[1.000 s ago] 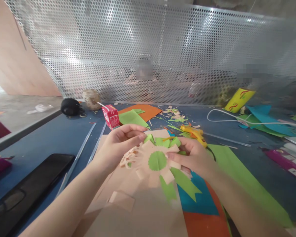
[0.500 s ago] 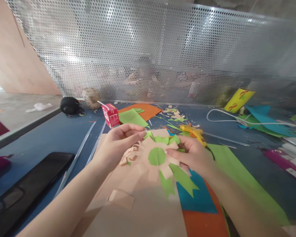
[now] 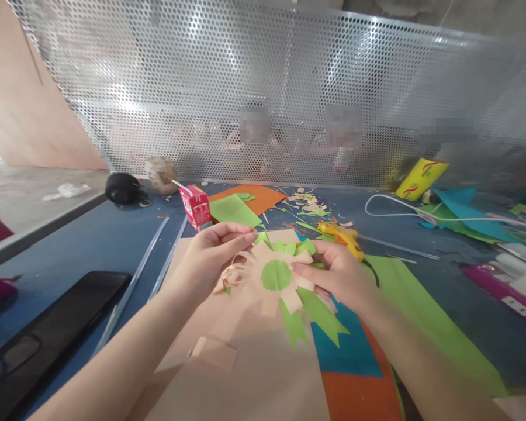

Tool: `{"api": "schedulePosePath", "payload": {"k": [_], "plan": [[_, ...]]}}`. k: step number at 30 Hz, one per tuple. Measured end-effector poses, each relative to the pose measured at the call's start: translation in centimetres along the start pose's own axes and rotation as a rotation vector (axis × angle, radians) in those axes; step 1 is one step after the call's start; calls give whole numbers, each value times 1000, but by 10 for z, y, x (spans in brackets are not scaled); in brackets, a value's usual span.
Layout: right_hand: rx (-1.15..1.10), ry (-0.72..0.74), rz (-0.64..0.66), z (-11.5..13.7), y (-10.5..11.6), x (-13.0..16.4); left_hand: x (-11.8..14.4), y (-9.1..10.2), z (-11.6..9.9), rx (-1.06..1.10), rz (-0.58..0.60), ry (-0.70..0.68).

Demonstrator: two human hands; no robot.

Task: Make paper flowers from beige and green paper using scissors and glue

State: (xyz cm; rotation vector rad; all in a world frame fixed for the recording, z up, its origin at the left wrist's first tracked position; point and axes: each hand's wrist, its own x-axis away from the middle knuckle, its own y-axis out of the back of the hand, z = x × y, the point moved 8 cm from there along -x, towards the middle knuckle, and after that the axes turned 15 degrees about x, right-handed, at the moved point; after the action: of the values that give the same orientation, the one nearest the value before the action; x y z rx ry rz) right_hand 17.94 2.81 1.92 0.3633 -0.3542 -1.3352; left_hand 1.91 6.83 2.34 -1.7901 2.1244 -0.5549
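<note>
A paper rosette (image 3: 276, 275) with a green round centre, peach petals and two green notched tails is held above a peach paper sheet (image 3: 245, 380). My right hand (image 3: 339, 269) grips its right edge, thumb on the front and fingers behind. At the upper left edge of the rosette, my left hand (image 3: 221, 248) is closed in a pinch beside a small green petal; what lies between thumb and finger is too small to make out. Curled peach strips show by that hand. A small folded peach piece (image 3: 214, 352) lies on the sheet below.
Around lie a yellow hot glue gun (image 3: 342, 237), a pink drink carton (image 3: 195, 206), a black phone (image 3: 56, 345), clear glue sticks (image 3: 138, 272), a purple power strip (image 3: 504, 289) and a yellow cylinder (image 3: 422, 179). A perforated metal screen (image 3: 263, 70) stands behind the blue table (image 3: 162, 336).
The view has shifted very slightly. Both hands and the rosette hold nearly the same pose, with the left fingertips still at its upper left edge.
</note>
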Motion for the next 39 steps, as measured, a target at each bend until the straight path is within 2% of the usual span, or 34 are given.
{"api": "schedulePosePath", "payload": {"k": [33,39], "plan": [[61,4,-40,1,3,1,0,-2,0,3,41,29],[73,10,-55,-1,4,0,1,-2,-3,-66,61,-28]]}}
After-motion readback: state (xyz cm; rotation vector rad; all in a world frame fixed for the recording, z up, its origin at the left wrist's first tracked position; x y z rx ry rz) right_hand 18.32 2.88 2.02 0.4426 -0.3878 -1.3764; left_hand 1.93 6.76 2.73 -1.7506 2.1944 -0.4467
